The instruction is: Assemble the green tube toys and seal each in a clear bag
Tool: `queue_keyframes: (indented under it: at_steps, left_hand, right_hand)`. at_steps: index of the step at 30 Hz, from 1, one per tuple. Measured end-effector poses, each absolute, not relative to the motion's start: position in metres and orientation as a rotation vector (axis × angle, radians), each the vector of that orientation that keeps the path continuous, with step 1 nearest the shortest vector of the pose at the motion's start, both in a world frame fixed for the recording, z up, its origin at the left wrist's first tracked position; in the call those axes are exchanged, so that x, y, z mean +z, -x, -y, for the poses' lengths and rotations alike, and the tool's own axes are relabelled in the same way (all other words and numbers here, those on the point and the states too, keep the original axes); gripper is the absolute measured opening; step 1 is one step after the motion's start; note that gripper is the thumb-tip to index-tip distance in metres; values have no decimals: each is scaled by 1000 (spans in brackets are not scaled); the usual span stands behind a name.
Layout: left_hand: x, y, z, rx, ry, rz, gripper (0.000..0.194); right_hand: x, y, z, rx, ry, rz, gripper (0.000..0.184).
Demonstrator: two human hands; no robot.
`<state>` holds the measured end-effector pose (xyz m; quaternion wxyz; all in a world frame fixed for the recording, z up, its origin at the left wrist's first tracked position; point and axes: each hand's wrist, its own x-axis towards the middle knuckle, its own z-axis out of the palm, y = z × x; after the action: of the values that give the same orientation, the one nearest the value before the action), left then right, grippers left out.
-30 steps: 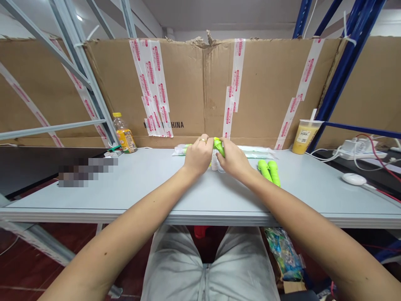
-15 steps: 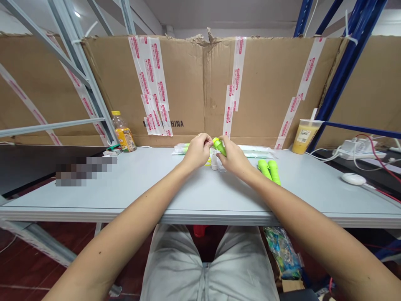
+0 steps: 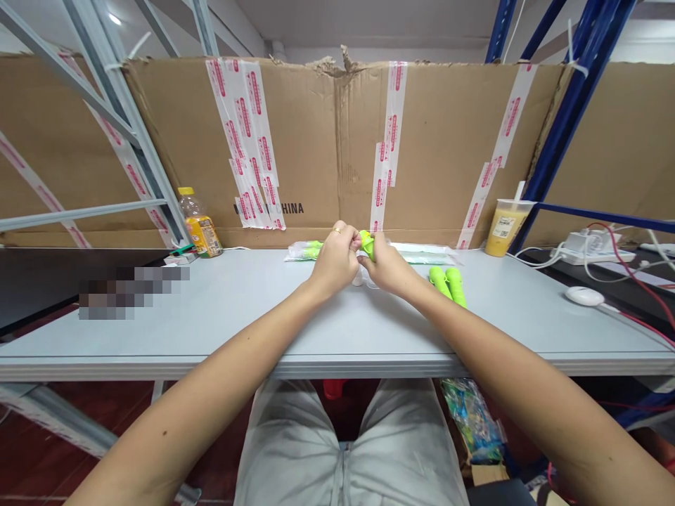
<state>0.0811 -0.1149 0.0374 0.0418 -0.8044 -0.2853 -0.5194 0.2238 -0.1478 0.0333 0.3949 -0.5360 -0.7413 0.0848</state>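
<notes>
My left hand [image 3: 335,258] and my right hand [image 3: 386,265] meet over the far middle of the grey table [image 3: 264,316]. Both are closed round a small lime-green plastic piece [image 3: 367,244] held between them, just above the tabletop. My left hand wears a ring and pinches at the piece's top end. Small clear or white parts [image 3: 361,277] lie under the hands, mostly hidden. Two more lime-green pieces [image 3: 448,284] lie side by side on the table just right of my right wrist.
Clear plastic bags with green parts [image 3: 306,249] lie behind the hands against a taped cardboard wall [image 3: 337,147]. An orange drink bottle [image 3: 196,223] stands back left, a cup with a straw [image 3: 505,225] back right. A white mouse [image 3: 584,296] and power strip [image 3: 590,246] sit far right.
The hands have drawn closer together on the green piece, which now sits more upright between the fingers. The view has shifted slightly to the right.
</notes>
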Motion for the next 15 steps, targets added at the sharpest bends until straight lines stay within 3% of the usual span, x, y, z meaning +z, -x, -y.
queue_keyframes:
  at_steps: [3,6,12,15]
  left_hand:
    - [41,-79,117,-1665,2375,914,20]
    - [44,-76,116,-1713,2305,935,20]
    - [46,-71,117,-1777,2246,887,14]
    - [47,-71,119,-1815,2197,819,7]
  right_hand:
    - [37,-224,150,199,1332,1852,36]
    - [41,-225,150,217,1315,1815,27]
    - [46,-224,156,668,1118,1684,15]
    - [45,-225,158,636,1088,1672,23]
